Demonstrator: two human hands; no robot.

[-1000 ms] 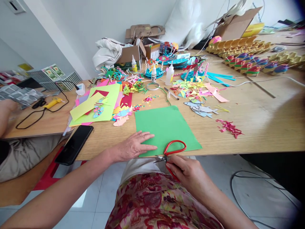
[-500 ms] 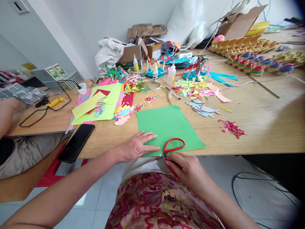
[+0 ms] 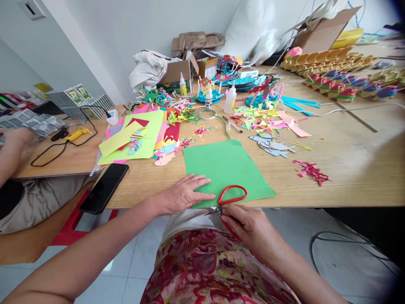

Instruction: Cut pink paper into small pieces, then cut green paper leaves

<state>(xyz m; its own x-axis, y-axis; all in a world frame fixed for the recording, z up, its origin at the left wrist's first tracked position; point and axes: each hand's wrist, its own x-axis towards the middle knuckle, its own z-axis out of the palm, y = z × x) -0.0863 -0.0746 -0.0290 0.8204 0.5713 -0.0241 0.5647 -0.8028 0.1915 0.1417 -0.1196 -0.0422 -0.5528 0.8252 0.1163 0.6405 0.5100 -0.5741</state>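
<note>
A green sheet of paper (image 3: 221, 164) lies flat at the table's front edge. My left hand (image 3: 186, 193) rests on its lower left part, fingers stretched out and apart. In my right hand (image 3: 247, 221) is a pair of red-handled scissors (image 3: 233, 193), gripped near the pivot and lower handle loop. The other loop overlaps the sheet's lower edge, and the dark blades point left, just off the table edge. Cut-out grey paper fish (image 3: 274, 145) lie right of the sheet, with a small heap of dark pink paper scraps (image 3: 313, 171) beyond.
On the left are a black phone (image 3: 104, 188) at the edge, stacked coloured paper (image 3: 152, 139) and a yellow glue gun (image 3: 77, 134) with its cord. Glue bottles (image 3: 230, 99) and paper scraps (image 3: 256, 118) stand behind. Another person's arm (image 3: 14, 147) shows at far left.
The whole view has shifted slightly, with things sitting a little further right. Both hands, the scissors and the green sheet keep nearly the same places relative to each other.
</note>
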